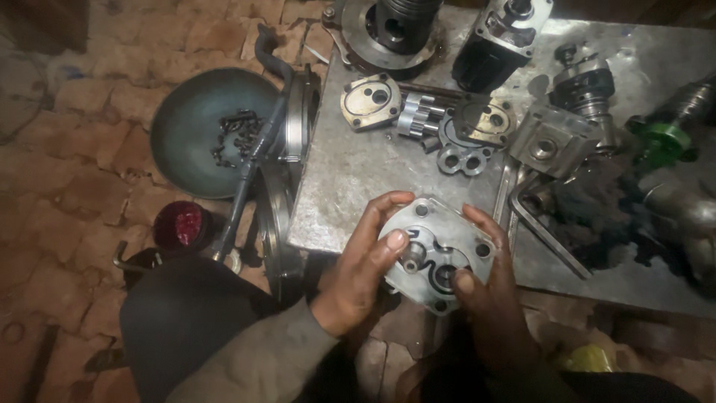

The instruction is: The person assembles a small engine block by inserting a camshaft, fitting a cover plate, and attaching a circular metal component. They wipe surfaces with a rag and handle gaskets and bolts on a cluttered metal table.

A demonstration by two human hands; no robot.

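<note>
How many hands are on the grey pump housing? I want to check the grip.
2. The left hand grips the pump housing from its left side, thumb on its face; the right hand holds its lower right edge, thumb on top.

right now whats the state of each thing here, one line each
pump housing: held in both hands, open face up
left hand: gripping the housing, thumb on its face
right hand: gripping the housing, thumb at a bore
gear pair: out, lying on the metal plate
cover plate: off, lying flat
round pan: on the floor, holding dark bolts
</note>
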